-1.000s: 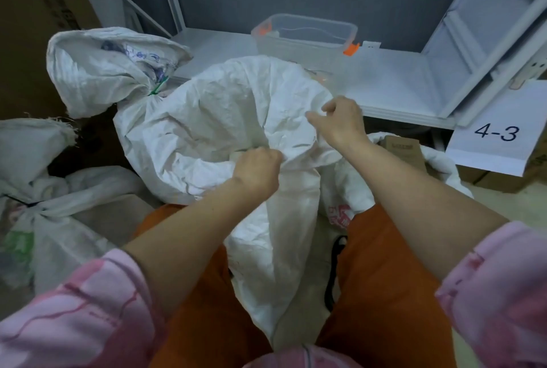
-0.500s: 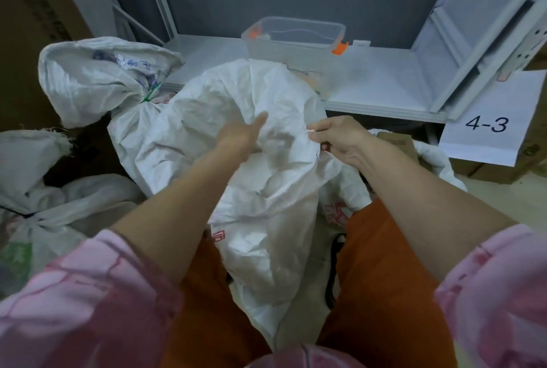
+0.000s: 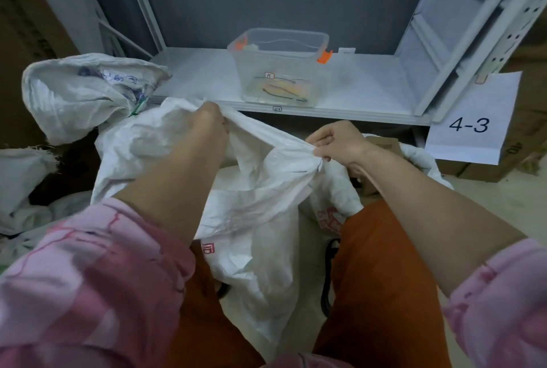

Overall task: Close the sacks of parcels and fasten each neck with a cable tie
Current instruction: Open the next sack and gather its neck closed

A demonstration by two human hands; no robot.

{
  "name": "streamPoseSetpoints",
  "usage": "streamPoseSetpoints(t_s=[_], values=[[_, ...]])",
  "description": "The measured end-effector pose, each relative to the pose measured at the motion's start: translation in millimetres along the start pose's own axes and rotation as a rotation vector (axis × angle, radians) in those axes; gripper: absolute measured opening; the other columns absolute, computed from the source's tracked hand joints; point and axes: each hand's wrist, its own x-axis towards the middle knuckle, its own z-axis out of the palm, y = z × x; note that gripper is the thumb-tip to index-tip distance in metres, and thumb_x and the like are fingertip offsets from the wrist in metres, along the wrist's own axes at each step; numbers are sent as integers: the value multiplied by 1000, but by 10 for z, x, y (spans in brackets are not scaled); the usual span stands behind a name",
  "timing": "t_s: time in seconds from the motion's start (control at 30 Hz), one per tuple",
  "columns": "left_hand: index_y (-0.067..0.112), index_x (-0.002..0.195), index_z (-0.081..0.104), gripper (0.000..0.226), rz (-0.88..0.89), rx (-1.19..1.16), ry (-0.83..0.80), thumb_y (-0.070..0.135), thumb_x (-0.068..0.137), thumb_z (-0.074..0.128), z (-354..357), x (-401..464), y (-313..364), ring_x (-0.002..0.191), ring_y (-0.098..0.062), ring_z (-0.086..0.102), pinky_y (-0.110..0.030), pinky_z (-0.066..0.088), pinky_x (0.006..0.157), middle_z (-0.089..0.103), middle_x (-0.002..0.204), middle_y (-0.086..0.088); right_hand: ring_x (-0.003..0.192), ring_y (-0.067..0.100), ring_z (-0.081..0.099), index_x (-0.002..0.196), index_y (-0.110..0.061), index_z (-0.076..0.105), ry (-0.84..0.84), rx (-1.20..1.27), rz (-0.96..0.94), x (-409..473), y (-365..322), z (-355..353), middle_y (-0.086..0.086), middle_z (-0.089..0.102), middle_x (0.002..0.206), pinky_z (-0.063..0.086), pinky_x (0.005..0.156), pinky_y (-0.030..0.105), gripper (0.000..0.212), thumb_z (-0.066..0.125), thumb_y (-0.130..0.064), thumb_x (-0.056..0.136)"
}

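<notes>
A white woven sack (image 3: 260, 208) is held up between the knees, in front of the person, w/ its top edge stretched taut between both hands. The left hand (image 3: 210, 128) is curled round the rim at the upper left, fabric bunched in its grip; the right hand (image 3: 337, 142) pinches the rim further right, thumb and fingers closed on a fold. The 2 hands are kept apart along the edge, so the mouth is drawn out in a line. The sack body hangs down crumpled between the orange trouser legs (image 3: 381, 287).

At the left, a 2nd sack (image 3: 83, 92) is seen already tied, a green cable tie (image 3: 138, 107) round its neck. More white sacks are piled at the far left (image 3: 20, 172), and another sack w/ a cardboard box (image 3: 381, 145) in it lies behind the right wrist.

A clear plastic tub (image 3: 281, 68) w/ orange clips is set on the white shelf (image 3: 367, 89) beyond the hands; coloured ties are visible in its bottom. A paper label marked 4-3 (image 3: 470, 122) hangs from the rack at right.
</notes>
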Motion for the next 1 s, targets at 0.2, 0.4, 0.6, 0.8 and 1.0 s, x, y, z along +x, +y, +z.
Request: streamPoseSetpoints(t_s=[0.2,0.4,0.6,0.8,1.0], values=[[17,61,27,37,-62,111,25,-2,92,30,103,4,92,21,-3,19,-12,12,28,24,27,8,69,7,64,81,-10,69,81,-211,68,102,-50,-78,5,67,88,51,63,20,17,67,6,79],[12,57,42,30,-2,404,-105,-2,82,52,395,-153,-59,27,-7,25,-7,16,33,40,55,-3,87,25,53,82,-9,63,209,-463,-286,86,-602,283,7,57,89,44,71,32,23,75,-27,74],[12,80,63,3,255,763,-222,10,82,62,369,-309,-124,57,-20,54,-23,43,48,64,81,-11,92,36,60,83,-6,65,301,-558,-164,263,-597,344,16,60,90,44,68,34,15,52,0,87],[10,125,50,49,633,1535,133,28,83,69,-167,-89,-43,109,-33,55,-38,43,86,44,130,-12,85,29,53,87,-4,62,347,-472,-98,339,-439,169,15,59,97,40,68,31,25,41,10,86],[7,90,72,19,621,1298,64,18,93,57,-621,184,105,72,-13,64,-23,41,62,69,75,-9,113,36,52,113,2,58,497,-490,59,382,-151,-260,20,57,121,44,88,37,29,41,6,90]])
